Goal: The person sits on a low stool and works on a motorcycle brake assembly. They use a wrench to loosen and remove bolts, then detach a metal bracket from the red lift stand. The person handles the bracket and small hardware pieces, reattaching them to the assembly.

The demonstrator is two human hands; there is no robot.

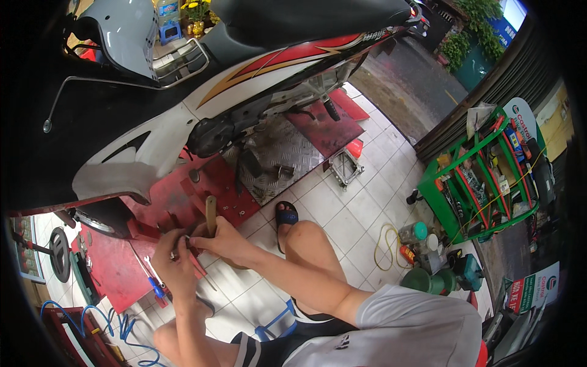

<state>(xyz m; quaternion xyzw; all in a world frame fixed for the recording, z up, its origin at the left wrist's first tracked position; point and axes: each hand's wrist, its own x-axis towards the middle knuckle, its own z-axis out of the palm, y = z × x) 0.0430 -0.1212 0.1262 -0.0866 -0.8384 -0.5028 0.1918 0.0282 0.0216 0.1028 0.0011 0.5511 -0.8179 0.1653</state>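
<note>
My left hand (174, 258) is closed, its fingers curled near the edge of the red platform. Between its fingertips a small piece shows, too small to name. Against it presses my right hand (219, 237), wrapped round a tool with a tan handle (211, 214) that stands up out of the fist. The tool's working end is hidden by my fingers. Above both hands is the motorbike (202, 104), with white, red and black panels. Beside my left hand, a spanner (148, 264) and a blue-handled screwdriver (156, 286) lie on the red platform (113, 263).
The motorbike stands on the red platform, which has a chequered metal plate (269, 177). A metal bracket-like part (344, 169) rests on the white tiles. To the right stand a green tool rack (449, 202) and several jars (413, 232). A blue coiled hose (125, 324) lies at lower left.
</note>
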